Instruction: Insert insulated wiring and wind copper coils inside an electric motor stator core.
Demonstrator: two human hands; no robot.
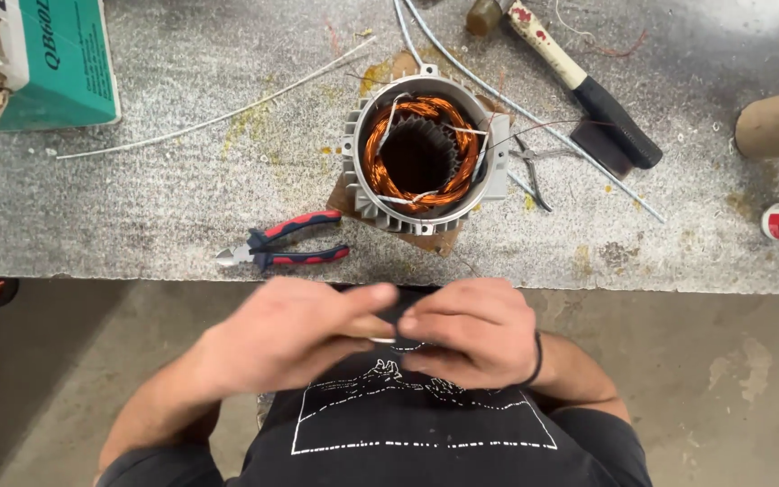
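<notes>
White wire or sleeve (388,340), thin and only a short piece showing, sits pinched between both hands in front of the person's dark shirt, off the near edge of the bench (137,225); blur hides what it is made of. Left hand (295,329) curls its fingers (367,298) narrow onto the piece, and the right hand (471,329), a dark band at its wrist, closes on it from the other side, fingertips meeting.

On the speckled grey metal bench, a motor stator (421,153) stands on end: a ribbed pale aluminium housing, round, with glossy copper windings ringing a dark toothed bore, white ties across the copper. Red-and-black-handled cutters (286,243) lie just beside it near the bench edge. Grey pliers (534,171) touch its far side, thin grey rods (534,117) run past, and a hammer (579,81) with a black grip lies beyond. A teal cardboard box (47,59) sits at the far corner. Bare bench stretches wide between box and stator.
</notes>
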